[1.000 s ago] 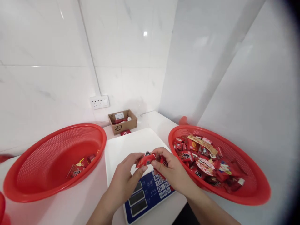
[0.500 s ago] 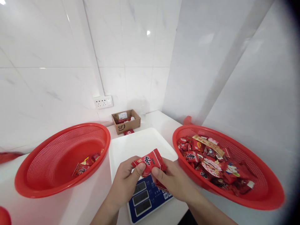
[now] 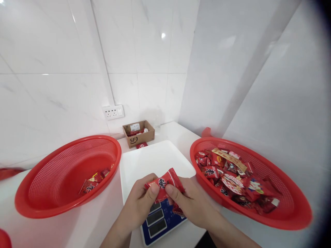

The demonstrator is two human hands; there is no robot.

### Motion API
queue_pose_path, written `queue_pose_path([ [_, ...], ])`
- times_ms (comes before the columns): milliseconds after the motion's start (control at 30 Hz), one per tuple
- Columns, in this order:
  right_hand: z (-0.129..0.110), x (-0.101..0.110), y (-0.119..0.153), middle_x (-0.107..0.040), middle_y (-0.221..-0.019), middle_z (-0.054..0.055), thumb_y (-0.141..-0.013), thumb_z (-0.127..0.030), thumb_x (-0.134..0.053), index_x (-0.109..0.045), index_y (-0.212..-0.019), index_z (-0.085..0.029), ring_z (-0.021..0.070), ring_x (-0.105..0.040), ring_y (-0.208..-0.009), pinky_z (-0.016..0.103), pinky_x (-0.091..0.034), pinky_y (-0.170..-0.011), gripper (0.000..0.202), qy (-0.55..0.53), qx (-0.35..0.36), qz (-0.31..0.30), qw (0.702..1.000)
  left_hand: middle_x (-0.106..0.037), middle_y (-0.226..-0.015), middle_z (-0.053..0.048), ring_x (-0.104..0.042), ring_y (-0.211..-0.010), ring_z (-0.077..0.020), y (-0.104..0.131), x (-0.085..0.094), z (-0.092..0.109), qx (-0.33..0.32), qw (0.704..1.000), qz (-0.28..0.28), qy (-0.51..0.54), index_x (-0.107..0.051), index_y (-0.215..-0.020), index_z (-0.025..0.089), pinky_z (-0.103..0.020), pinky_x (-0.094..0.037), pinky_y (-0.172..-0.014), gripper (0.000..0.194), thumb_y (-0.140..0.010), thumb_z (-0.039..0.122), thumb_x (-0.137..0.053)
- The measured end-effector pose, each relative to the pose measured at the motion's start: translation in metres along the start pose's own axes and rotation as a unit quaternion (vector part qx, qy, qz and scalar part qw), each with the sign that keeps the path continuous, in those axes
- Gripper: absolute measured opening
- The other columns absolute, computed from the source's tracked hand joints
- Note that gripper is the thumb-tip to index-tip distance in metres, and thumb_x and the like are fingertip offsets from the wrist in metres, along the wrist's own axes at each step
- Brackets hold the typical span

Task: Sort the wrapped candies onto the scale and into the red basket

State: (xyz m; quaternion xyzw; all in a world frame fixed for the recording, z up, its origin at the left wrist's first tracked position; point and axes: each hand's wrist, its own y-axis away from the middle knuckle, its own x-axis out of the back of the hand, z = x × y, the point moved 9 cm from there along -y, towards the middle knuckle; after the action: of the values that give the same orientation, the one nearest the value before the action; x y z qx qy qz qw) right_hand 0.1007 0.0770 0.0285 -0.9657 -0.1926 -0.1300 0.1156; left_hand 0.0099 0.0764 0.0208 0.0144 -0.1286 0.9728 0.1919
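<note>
2 bare hands and forearms

No sleeves, gloves, rings or watch are worn on the left hand (image 3: 138, 205) or right hand (image 3: 192, 203).

The cardboard box (image 3: 139, 133) against the wall behind the scale (image 3: 155, 179) has "SF" printed in black on its front face, and a white label on top too small to read. The red packet (image 3: 165, 183) pinched over the scale's front edge bears one large black Chinese character, 枣 as far as I can make out. The same character shows on a packet (image 3: 209, 172) in the basket (image 3: 292, 220) right of the scale. The scale's keypad lettering is hidden or blurred.
</note>
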Motion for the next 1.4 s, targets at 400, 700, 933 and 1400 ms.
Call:
queue_pose_path([
  [400,0.005,-0.004,0.003,-0.042,-0.058,-0.005,-0.084,-0.061,-0.049,-0.046,-0.067,-0.018,0.0085,-0.036,-0.05,0.02,-0.028,-0.046,0.046,-0.07,0.024,0.012,0.997,-0.044,-0.053,0.003,-0.039,-0.052,-0.0106,0.0,0.007,-0.003,0.021,0.998,0.059,-0.008,-0.046,-0.058,0.018,-0.022,-0.033,-0.052,0.049,-0.086,0.057,-0.044],
  [700,0.011,0.019,0.006,-0.05,-0.06,-0.003,-0.093,-0.038,-0.046,-0.065,-0.092,-0.02,0.0099,-0.046,-0.05,0.021,-0.039,-0.049,0.026,0.028,0.061,0.115,0.991,-0.055,-0.071,-0.002,-0.051,-0.068,-0.0164,-0.003,0.02,-0.016,0.03,0.993,0.094,-0.066,-0.056,-0.078,0.018,-0.028,-0.043,-0.063,0.05,-0.087,0.063,-0.035],
  [933,-0.009,0.008,0.017,-0.062,-0.079,0.003,-0.089,-0.012,-0.041,-0.053,-0.128,-0.025,0.0136,-0.057,-0.064,0.023,-0.047,-0.057,0.043,0.219,0.261,0.113,0.933,-0.063,-0.071,-0.005,-0.056,-0.066,-0.0177,-0.004,0.018,-0.026,0.069,0.994,0.088,-0.004,-0.065,-0.077,0.015,-0.03,-0.046,-0.063,0.058,-0.086,0.064,-0.036],
  [1400,0.026,0.005,0.0,-0.04,-0.056,-0.006,-0.081,-0.064,-0.051,-0.046,-0.068,-0.02,0.0083,-0.033,-0.048,0.02,-0.029,-0.044,0.046,-0.116,-0.037,0.004,0.993,-0.069,-0.095,-0.005,-0.06,-0.086,-0.0198,0.0,0.002,-0.011,0.035,0.998,-0.012,0.046,-0.066,-0.106,0.019,-0.029,-0.046,-0.077,0.035,-0.089,0.045,-0.05],
])
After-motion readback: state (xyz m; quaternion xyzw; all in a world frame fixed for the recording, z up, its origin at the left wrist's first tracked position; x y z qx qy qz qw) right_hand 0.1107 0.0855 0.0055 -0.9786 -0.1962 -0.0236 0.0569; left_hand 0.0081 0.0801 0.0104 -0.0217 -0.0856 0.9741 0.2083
